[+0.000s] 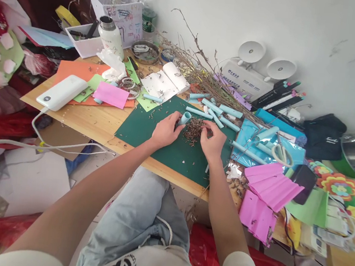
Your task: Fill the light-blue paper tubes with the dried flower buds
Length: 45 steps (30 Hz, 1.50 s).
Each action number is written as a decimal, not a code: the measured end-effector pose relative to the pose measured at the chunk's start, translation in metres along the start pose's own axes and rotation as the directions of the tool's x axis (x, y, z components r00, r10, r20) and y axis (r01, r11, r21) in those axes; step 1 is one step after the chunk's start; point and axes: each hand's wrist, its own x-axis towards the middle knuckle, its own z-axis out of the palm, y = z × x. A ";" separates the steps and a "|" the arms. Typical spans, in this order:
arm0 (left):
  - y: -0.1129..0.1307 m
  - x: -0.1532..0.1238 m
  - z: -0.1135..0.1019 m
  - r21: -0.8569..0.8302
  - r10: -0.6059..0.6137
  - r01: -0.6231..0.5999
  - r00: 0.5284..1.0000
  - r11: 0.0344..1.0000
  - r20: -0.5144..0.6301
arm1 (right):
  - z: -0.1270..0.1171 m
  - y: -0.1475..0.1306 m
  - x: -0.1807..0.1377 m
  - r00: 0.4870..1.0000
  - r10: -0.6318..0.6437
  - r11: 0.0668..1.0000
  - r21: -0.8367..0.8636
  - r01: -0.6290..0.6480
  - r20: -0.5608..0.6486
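Note:
My left hand (165,130) grips a small light-blue rolled paper tube (185,118) upright on a dark green sheet (151,134). A heap of dry brown plant bits (193,130) lies just right of the tube. My right hand (212,141) rests at the heap's right edge, fingers pinched together on some of the bits. Several more light-blue paper tubes (214,108) lie behind the heap on the green sheet.
Dry twigs (200,73), a white lamp base (244,78), pens and a blue sheet with scissors (280,153) sit behind and right. Pink folded paper (271,187) and a black phone (304,178) lie right. A white power bank (62,92), steel flask (111,36) and coloured papers stand left.

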 end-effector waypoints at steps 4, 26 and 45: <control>0.000 0.000 0.001 -0.006 -0.008 0.008 1.000 1.000 0.008 | -0.005 0.006 -0.002 0.999 -0.033 0.994 -0.104 0.036 0.031; -0.002 0.001 0.002 -0.020 -0.009 0.009 1.000 1.000 0.003 | -0.006 0.003 -0.007 0.987 0.103 0.989 0.122 -0.088 -0.123; 0.000 -0.001 0.000 -0.014 -0.013 0.013 1.000 1.000 0.011 | -0.005 0.004 -0.012 0.992 0.072 0.997 0.035 -0.069 -0.107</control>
